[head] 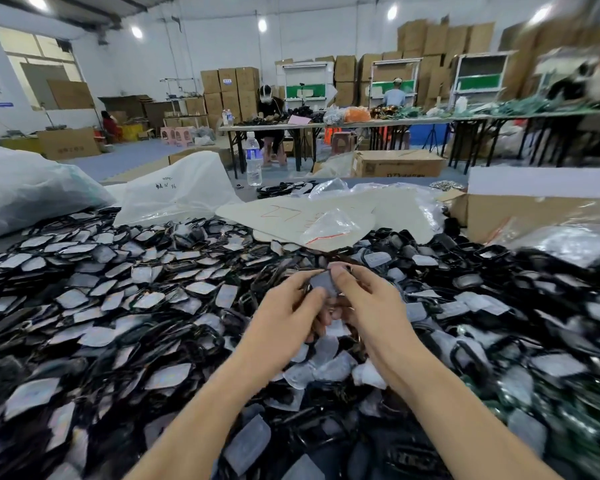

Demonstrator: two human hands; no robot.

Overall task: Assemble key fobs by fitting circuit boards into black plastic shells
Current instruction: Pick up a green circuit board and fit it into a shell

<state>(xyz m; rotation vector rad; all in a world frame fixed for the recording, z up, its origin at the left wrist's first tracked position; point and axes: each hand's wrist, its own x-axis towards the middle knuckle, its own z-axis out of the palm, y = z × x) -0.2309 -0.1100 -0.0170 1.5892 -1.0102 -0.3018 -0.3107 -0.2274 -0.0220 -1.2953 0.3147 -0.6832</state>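
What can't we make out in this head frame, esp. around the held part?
Head view only.
1. Grey piece: left hand and right hand pinch it; their fingers hide its edges and underside, so seating is unclear.
2. Green pile, right edge: blurred and cut off.
3. Writing on the white bag: too small to read.

A factory assembly hall was shown: cardboard boxes (430,39) were stacked high along the walls, workers (269,105) were seated at long desks (361,122), and a heap of black shells (118,289) was piled in the foreground.
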